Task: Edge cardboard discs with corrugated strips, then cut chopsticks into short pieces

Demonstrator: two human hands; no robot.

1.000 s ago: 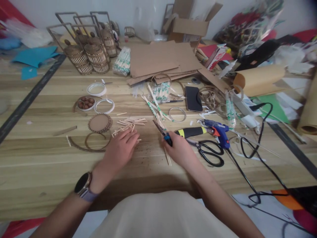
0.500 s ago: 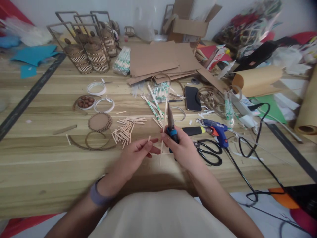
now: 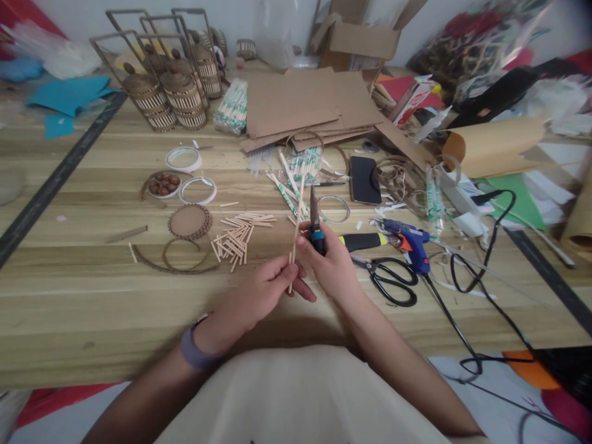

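My left hand (image 3: 275,277) pinches a short wooden stick (image 3: 290,285) between thumb and fingers. The short piece lies alongside a long, thin wooden stick (image 3: 299,206) that stands nearly upright. Wrapped in my right hand (image 3: 333,262) are pliers (image 3: 316,216) with dark tapered jaws pointing away from me and blue-and-black grips. My right thumb and forefinger also steady the long stick, just left of the jaws. Left of my hands, a pile of short cut sticks (image 3: 238,237) rests on the wooden table.
Black-handled scissors (image 3: 393,280) and a blue glue gun (image 3: 414,246) with its cord lie at right. A phone (image 3: 364,179), wrapped chopsticks (image 3: 305,163) and cardboard sheets (image 3: 291,105) are farther back. Lantern-like bamboo pieces (image 3: 185,102) stand at back left. A round cardboard disc (image 3: 189,221) lies left.
My left hand has moved right and brought the short stick against the long one. The long stick now leans slightly, and the pliers have shifted a little left. The camera view has shifted slightly.
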